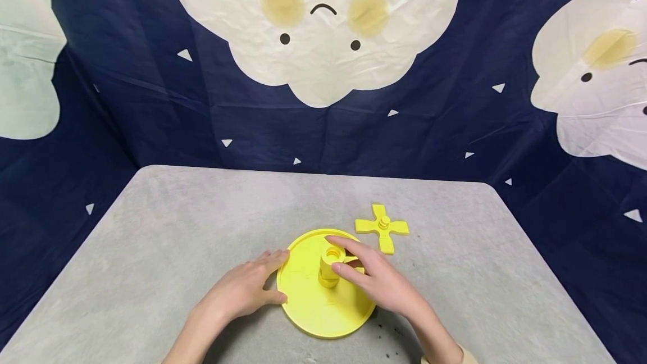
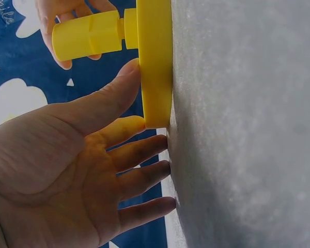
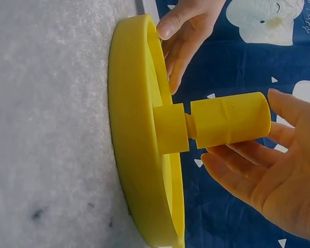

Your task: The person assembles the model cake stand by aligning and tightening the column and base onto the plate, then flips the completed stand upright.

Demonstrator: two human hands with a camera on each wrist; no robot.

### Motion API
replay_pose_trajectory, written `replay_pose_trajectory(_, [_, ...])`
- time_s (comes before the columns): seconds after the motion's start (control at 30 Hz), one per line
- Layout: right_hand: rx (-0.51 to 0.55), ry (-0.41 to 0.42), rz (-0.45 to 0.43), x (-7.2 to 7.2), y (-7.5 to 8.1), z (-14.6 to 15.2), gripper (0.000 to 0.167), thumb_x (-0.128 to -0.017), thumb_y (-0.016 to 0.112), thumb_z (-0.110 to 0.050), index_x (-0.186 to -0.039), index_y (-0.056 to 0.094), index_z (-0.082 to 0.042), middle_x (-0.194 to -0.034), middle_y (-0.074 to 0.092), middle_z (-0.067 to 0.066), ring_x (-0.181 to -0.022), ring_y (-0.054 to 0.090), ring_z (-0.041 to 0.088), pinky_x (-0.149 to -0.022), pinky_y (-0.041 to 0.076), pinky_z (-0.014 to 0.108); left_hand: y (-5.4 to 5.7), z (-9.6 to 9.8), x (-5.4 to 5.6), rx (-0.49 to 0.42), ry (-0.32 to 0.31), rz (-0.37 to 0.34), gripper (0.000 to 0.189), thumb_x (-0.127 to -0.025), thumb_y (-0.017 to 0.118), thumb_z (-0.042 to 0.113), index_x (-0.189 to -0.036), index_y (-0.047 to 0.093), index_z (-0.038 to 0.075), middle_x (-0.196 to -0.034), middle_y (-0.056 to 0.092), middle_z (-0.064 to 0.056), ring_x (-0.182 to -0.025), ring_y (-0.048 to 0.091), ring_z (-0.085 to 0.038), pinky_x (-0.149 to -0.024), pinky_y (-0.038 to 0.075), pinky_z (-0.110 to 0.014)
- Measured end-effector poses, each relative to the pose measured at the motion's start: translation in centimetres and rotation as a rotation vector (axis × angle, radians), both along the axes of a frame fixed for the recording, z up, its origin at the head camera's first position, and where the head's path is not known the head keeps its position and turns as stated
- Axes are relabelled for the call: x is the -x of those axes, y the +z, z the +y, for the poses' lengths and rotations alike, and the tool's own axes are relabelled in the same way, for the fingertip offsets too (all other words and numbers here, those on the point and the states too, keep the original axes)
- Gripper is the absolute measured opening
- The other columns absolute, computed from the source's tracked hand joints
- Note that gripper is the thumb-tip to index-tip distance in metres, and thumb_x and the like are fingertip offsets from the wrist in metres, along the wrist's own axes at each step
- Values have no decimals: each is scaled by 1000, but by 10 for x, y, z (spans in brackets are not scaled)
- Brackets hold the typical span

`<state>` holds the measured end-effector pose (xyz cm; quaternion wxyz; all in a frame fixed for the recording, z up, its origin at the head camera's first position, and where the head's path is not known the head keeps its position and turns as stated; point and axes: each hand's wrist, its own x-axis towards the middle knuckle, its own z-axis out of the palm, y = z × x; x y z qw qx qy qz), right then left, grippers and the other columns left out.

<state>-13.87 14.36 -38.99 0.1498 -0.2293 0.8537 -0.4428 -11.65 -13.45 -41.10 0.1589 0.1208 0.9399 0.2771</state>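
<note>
Navy cloud-print cloth hangs behind a grey tabletop, where a round yellow rimmed plate lies flat. Over its central yellow stub, the right hand grasps a hollow yellow cylinder, long axis nearly vertical, slightly tilted, hole upward. The left hand, loosely spread, touches the plate.

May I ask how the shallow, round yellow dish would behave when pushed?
The dish would probably slide rather than tip, since it lies flat on the grey table. It seems stiff, given its raised rim. The yellow cylinder above the dish's central collar may wobble, as a narrower neck shows between them.
</note>
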Motion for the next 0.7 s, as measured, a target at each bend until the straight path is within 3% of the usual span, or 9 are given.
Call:
replay_pose_trajectory(0.23, [-17, -3, 5, -2, -1, -1, 55, -106, 54, -46, -155, 47, -24, -158, 50, -9, -135, 58, 14, -108, 55, 39, 2, 0, 0, 8, 6, -18, 84, -83, 84, 40, -154, 49, 15, -161, 48, -5, -152, 41, -37, -121, 36, -63])
replay_pose_trajectory(0.43, [16, -59, 12, -3, -2, -3, 51, -102, 62, -43, -149, 54, -25, -147, 60, -4, -122, 66, 16, -100, 59, 35, 2, 0, 1, 7, 9, -25, 84, -82, 84, 40, -154, 49, 16, -162, 47, -6, -152, 41, -37, -121, 36, -63])
replay_pose_trajectory(0.7, [-34, -128, 116, -5, -3, -3, 51, -96, 69, -49, -140, 61, -25, -135, 67, -8, -109, 68, 11, -96, 61, 33, 1, 0, 1, 2, 11, -24, 84, -82, 85, 40, -154, 50, 17, -161, 48, -4, -152, 41, -36, -122, 35, -62])
